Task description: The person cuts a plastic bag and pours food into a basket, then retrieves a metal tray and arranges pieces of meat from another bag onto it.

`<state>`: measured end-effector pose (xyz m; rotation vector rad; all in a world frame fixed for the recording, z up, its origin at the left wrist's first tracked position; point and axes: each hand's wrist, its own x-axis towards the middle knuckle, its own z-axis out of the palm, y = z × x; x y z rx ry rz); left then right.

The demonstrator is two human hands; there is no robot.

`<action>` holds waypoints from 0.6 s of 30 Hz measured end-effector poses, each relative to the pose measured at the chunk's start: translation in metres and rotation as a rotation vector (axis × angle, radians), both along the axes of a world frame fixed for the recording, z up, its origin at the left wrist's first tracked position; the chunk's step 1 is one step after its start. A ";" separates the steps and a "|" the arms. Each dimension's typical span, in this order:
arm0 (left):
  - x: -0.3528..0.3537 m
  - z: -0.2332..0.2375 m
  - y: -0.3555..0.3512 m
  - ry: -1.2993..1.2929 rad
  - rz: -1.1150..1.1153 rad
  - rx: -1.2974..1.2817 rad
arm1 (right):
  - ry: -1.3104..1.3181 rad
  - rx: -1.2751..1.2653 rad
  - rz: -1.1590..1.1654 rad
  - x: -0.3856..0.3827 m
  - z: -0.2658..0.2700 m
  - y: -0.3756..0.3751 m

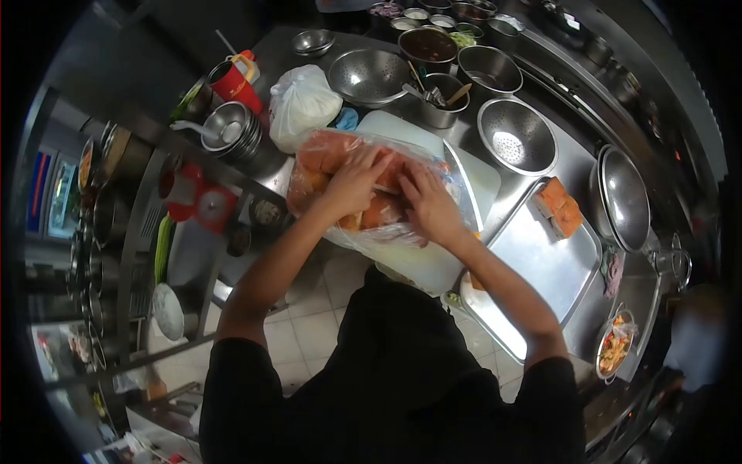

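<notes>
A clear plastic bag of golden-brown bread buns [321,152] lies on the white cutting board [437,267] in front of me. My left hand [357,184] is on the middle of the bag, its fingers bent over the buns. My right hand [431,205] grips the bag's right side, fingertips pointing in toward the left hand. The plastic is bunched around both hands, and some fingertips are hidden among the buns and film. To the right, a metal tray [533,267] carries a small joined piece of the same bread [559,207].
Behind the board stand a white tied plastic bag [301,104], a large steel bowl [369,76], a pot of utensils [444,108] and a colander [516,135]. Stacked bowls [230,127] and a red cup [234,87] are at left. A food-filled strainer [615,344] sits at lower right.
</notes>
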<state>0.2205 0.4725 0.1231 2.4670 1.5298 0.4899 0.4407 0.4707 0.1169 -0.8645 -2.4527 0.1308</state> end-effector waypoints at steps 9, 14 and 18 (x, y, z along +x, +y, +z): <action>0.009 0.004 0.057 0.181 -0.235 -0.128 | -0.270 -0.212 -0.109 -0.015 0.022 0.028; 0.013 0.018 0.026 0.156 -0.149 0.078 | -0.239 0.122 -0.106 0.001 0.005 -0.001; 0.001 0.030 0.018 -0.206 -0.069 0.186 | 0.192 0.041 -0.148 0.022 0.035 -0.029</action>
